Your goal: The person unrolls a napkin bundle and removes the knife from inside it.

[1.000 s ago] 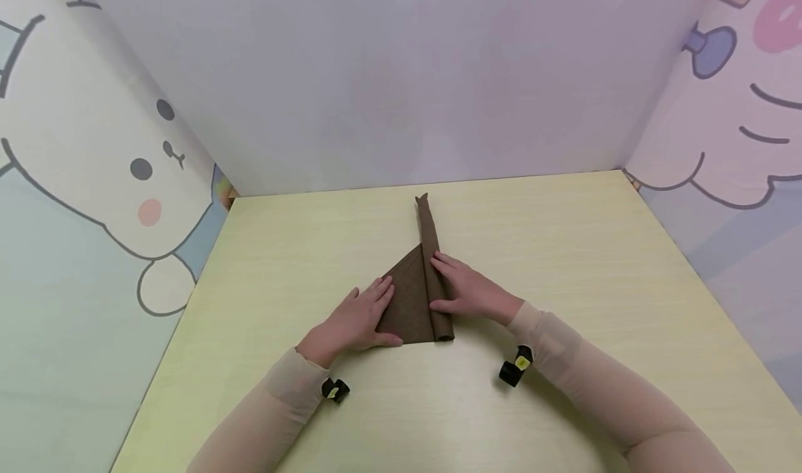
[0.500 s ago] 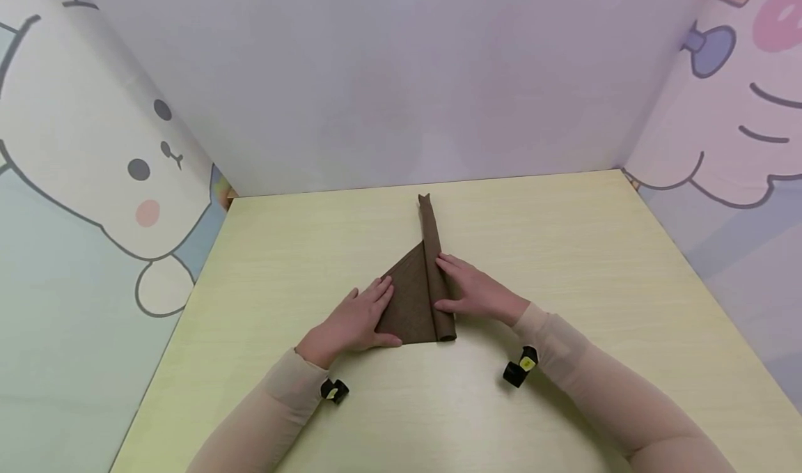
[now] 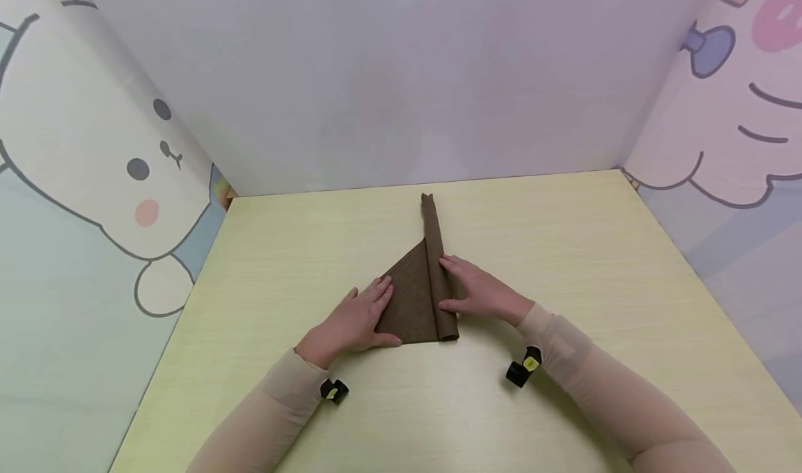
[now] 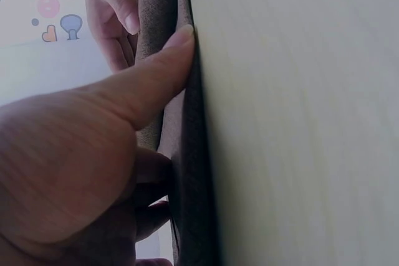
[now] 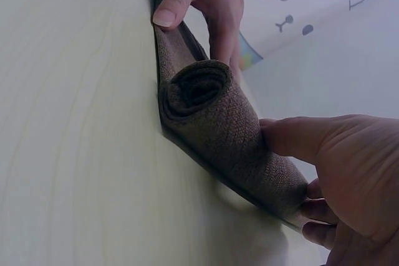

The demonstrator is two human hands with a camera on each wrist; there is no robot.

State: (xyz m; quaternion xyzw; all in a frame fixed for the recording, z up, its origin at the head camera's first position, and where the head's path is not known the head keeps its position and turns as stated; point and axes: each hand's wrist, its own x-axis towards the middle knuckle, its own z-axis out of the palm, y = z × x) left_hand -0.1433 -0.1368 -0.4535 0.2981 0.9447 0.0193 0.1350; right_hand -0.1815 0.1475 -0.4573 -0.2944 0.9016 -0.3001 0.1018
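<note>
A dark brown cloth lies on the table, its left part a flat folded panel and its right edge a long roll that narrows toward the far end. The right wrist view shows the spiral end of the roll. My left hand rests on the panel's left side with fingers extended, thumb at the near edge. My right hand touches the roll's right side, fingertips and thumb spread along its length. In the left wrist view, my left thumb presses down on the cloth edge.
The pale wood-grain table spreads around the cloth. A plain light wall stands behind its far edge. Cartoon-printed panels flank it on both sides. Small black wrist cameras hang under both sleeves.
My right hand and the roll have shifted slightly to the right, and a little more of the flat panel shows. My left hand has stayed in place.
</note>
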